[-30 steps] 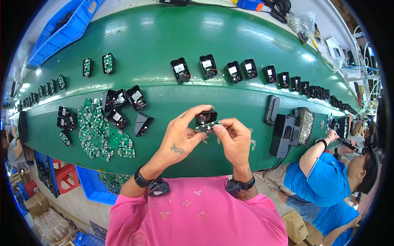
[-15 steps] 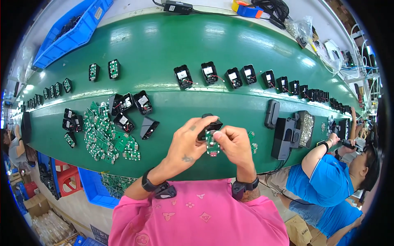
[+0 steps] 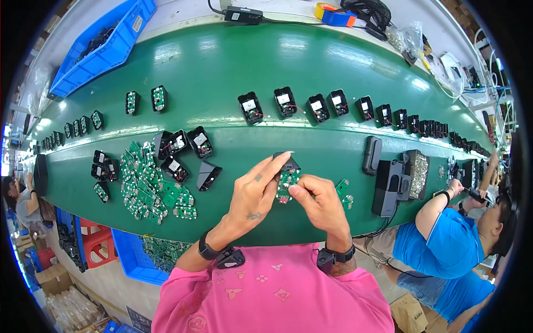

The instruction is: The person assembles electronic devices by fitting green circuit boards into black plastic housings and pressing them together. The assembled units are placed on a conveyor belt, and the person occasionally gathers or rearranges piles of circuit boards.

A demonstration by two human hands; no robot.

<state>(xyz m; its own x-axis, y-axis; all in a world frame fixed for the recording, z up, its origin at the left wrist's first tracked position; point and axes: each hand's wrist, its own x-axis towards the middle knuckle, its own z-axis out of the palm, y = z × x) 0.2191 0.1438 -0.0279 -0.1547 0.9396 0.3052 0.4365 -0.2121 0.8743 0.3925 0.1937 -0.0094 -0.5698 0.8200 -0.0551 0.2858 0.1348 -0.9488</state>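
Note:
Close in front of my body, my left hand (image 3: 256,186) is wrapped round a black plastic housing (image 3: 287,160), most of it hidden behind the fingers. My right hand (image 3: 319,202) pinches a green circuit board (image 3: 288,180) between thumb and fingers, at the near side of that housing. The board overlaps the housing in view; whether it sits inside cannot be made out. To the left lies a pile of green circuit boards (image 3: 141,183). A few boards (image 3: 345,194) lie just right of my right hand. An angled black piece (image 3: 208,176) rests left of my left hand.
Open black housings (image 3: 251,108) stand in a row along the raised strip. More housings (image 3: 200,142) cluster beside the pile. On the right are a dark grey device (image 3: 388,187) and a tray of small metal parts (image 3: 417,175). A co-worker in blue (image 3: 441,241) sits at right.
The circuit board has moved slightly up and now lies flatter against the housing. My right fingers have shifted along its edge. The whole view has drifted a little.

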